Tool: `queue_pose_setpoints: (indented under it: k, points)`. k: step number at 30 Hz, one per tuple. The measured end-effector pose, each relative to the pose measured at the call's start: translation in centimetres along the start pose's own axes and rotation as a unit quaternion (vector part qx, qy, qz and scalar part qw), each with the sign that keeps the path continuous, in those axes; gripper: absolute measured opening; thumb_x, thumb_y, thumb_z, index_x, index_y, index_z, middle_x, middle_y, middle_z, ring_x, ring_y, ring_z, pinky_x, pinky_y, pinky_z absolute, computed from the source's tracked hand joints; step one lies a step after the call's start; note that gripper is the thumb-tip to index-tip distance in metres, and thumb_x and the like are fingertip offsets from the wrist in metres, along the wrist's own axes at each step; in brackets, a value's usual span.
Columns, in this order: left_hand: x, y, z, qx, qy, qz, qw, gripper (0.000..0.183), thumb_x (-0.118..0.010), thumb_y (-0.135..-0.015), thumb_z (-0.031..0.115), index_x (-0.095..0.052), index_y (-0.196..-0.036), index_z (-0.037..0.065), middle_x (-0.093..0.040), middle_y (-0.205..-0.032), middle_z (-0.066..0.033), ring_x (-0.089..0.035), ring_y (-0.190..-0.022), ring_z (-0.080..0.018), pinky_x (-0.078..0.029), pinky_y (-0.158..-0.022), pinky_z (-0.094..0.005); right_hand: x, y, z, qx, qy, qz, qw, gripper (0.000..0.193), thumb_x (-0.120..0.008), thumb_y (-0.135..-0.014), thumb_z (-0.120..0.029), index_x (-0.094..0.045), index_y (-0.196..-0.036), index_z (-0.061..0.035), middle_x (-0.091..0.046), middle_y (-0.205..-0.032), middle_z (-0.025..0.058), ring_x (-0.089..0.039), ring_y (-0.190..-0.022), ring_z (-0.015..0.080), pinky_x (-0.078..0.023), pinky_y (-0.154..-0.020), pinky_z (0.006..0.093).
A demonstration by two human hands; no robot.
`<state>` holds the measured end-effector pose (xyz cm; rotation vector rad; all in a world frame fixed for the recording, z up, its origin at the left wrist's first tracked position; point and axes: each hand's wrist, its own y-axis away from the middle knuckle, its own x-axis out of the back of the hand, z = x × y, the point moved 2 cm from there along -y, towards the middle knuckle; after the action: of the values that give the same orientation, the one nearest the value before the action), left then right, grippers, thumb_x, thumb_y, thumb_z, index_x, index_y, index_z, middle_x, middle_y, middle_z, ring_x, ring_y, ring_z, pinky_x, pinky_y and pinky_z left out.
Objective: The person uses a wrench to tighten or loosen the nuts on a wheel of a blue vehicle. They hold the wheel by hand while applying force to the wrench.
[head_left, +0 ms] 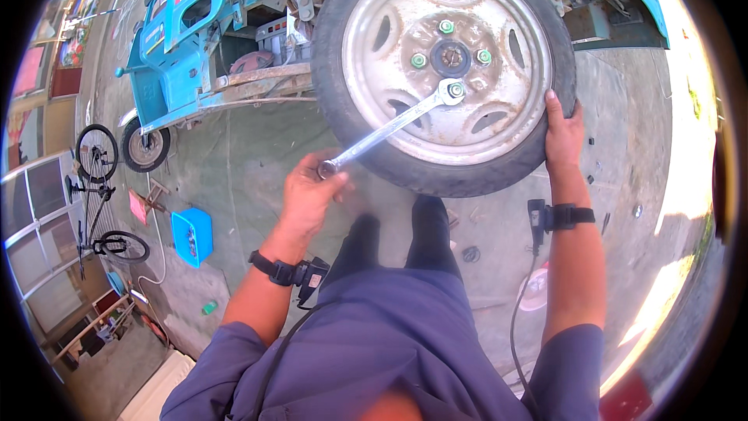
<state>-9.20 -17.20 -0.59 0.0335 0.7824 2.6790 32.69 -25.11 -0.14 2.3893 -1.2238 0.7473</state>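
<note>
Gripping the free end of a long silver combination wrench (387,131), the person's left hand (310,195) is clenched around the handle at about seven o'clock from the hub (450,57). The wrench's ring end sits on a lug nut (456,90) just below the hub, at about six o'clock, and the handle slants down to the left across the rusty pale steel rim (446,62) and over the black tyre (444,70). Three green-capped nuts (446,26) ring the hub at about twelve, three and nine o'clock.

The right hand (562,132) lies on the tyre's outer edge at about four o'clock, fingers pressed flat against the rubber, its grip holding no tool. The wheel belongs to a turquoise vehicle (183,39). On the concrete floor (257,179) off to the left sit a blue plastic tray (192,235) and a bicycle (97,195).
</note>
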Motion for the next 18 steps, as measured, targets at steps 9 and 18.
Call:
queue_pose_setpoints:
  k: [9,18]
  points:
    - [-2.0,-3.4,2.6,-0.085,0.219,0.154,0.960,0.030,-0.057,-0.095,0.003,-0.048,-0.122,-0.002,-0.059,-0.096,-0.0080,-0.067,-0.085,-0.0239,-0.055,-0.076,-0.0357,-0.7,-0.1,1.8,-0.008,-0.028,0.031,0.999,0.099,-0.072,-0.082,-0.053,-0.035,-0.139,0.0179,-0.050,-0.135,0.0319,-0.049,-0.128,0.0343,-0.036,-0.108,0.0357]
    - [-2.1,-6.1,4.3,-0.065,0.264,0.278,0.921,0.016,-0.053,-0.102,0.021,-0.052,-0.107,0.005,-0.053,-0.076,-0.0023,-0.062,-0.073,-0.0215,-0.054,-0.076,-0.0410,-0.5,1.0,0.3,-0.012,-0.043,0.012,0.999,0.090,-0.071,-0.085,-0.050,-0.038,-0.138,0.0161,-0.055,-0.131,0.0289,-0.054,-0.122,0.0331,-0.039,-0.105,0.0362]
